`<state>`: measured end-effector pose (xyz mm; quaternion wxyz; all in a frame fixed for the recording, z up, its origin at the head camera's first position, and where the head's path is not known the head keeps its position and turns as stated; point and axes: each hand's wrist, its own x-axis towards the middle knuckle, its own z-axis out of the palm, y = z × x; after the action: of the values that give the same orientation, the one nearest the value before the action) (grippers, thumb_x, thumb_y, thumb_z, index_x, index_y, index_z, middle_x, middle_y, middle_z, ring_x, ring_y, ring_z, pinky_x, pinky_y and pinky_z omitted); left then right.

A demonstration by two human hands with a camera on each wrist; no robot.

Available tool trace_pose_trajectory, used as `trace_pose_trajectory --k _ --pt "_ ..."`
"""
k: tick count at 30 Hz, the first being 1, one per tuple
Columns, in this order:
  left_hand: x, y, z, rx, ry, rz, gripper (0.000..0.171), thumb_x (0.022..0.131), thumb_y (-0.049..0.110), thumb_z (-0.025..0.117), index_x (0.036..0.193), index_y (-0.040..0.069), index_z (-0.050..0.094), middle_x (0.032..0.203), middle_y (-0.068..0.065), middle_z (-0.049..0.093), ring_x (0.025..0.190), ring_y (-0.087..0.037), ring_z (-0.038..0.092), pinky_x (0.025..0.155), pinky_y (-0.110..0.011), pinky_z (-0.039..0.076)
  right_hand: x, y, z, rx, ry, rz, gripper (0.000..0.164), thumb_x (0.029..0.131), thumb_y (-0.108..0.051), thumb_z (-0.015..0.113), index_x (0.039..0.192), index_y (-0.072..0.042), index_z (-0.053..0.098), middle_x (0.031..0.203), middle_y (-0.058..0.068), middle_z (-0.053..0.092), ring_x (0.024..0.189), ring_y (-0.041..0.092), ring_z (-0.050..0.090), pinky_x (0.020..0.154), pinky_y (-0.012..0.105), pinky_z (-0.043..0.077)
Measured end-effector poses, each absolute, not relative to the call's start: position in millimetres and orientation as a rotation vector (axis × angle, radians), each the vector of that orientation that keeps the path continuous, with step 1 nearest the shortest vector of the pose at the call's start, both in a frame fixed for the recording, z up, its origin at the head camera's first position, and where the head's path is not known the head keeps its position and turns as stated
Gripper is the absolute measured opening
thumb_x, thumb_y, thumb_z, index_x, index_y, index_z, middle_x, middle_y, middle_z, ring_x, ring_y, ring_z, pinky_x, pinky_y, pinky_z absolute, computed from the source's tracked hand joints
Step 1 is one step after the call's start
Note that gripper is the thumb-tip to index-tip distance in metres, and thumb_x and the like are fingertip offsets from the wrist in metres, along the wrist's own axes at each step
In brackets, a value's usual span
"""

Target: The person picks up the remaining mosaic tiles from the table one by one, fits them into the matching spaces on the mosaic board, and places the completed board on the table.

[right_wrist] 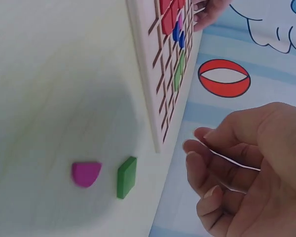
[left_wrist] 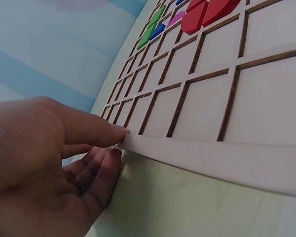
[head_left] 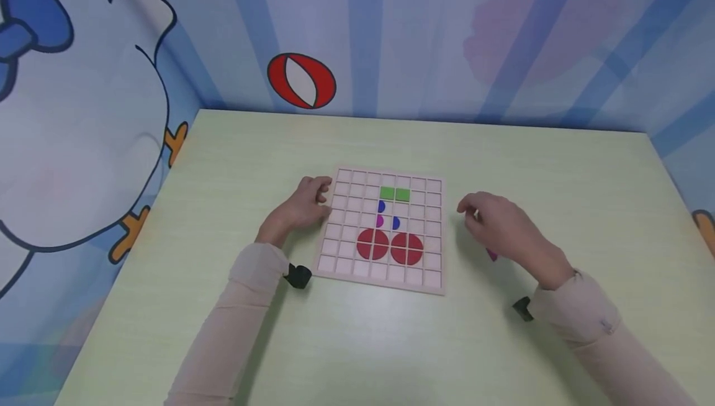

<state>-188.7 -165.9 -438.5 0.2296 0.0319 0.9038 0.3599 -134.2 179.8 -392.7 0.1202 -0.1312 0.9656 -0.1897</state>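
Note:
A pale grid board (head_left: 342, 266) lies on the table. On it are two green square tiles (head_left: 387, 193), two blue rounded pieces (head_left: 396, 223), a magenta rounded piece (head_left: 380, 221) and red quarter-round pieces (head_left: 407, 249) grouped as two circles. My left hand (head_left: 304, 203) holds the board's left edge; the left wrist view shows one digit on the rim and curled fingertips just below. Right of the board, my right hand (head_left: 499, 223) hovers with loosely bent fingers and nothing visible between them. Near it on the table are a loose magenta piece (right_wrist: 86, 174) and a green tile (right_wrist: 127, 177).
The pale green table (head_left: 380, 344) meets a blue striped wall (head_left: 413, 40) at its back edge. A red and white ball (head_left: 301, 81) is printed on that wall. Black wrist devices (head_left: 298, 276) sit at both cuffs.

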Motion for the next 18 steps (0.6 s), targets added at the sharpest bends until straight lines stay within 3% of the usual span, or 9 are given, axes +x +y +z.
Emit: trace_pose_trajectory --k 3,7,18 --pt "-190 -165 -437 0.077 2.482 0.984 0.064 0.093 0.009 0.054 0.15 0.012 0.024 0.133 -0.007 0.033 0.116 -0.022 0.038 0.096 -0.037 0.039 -129 189 -393 -0.372 2.822 -0.499 0.026 0.09 -0.01 0.054 0.112 -0.001 0.062 0.099 0.011 0.065 0.068 0.016 0.055 0.067 0.035 0.047" --pt "-191 -166 -436 0.068 2.477 0.975 0.065 0.093 0.008 0.055 0.15 0.013 0.023 0.134 -0.007 0.033 0.117 -0.022 0.038 0.096 -0.037 0.04 -123 201 -394 -0.306 2.793 -0.419 0.026 0.087 -0.012 0.057 0.109 0.001 0.062 0.099 0.013 0.066 0.077 0.02 0.056 0.067 0.038 0.048" --pt "-192 -163 -433 0.073 2.442 0.982 0.066 0.093 0.006 0.055 0.15 0.011 0.022 0.132 -0.008 0.032 0.115 -0.022 0.037 0.095 -0.036 0.038 -119 220 -401 -0.177 2.587 -0.381 0.018 0.086 -0.024 0.061 0.093 -0.007 0.062 0.081 0.003 0.058 0.07 0.017 0.049 0.057 0.029 0.038"
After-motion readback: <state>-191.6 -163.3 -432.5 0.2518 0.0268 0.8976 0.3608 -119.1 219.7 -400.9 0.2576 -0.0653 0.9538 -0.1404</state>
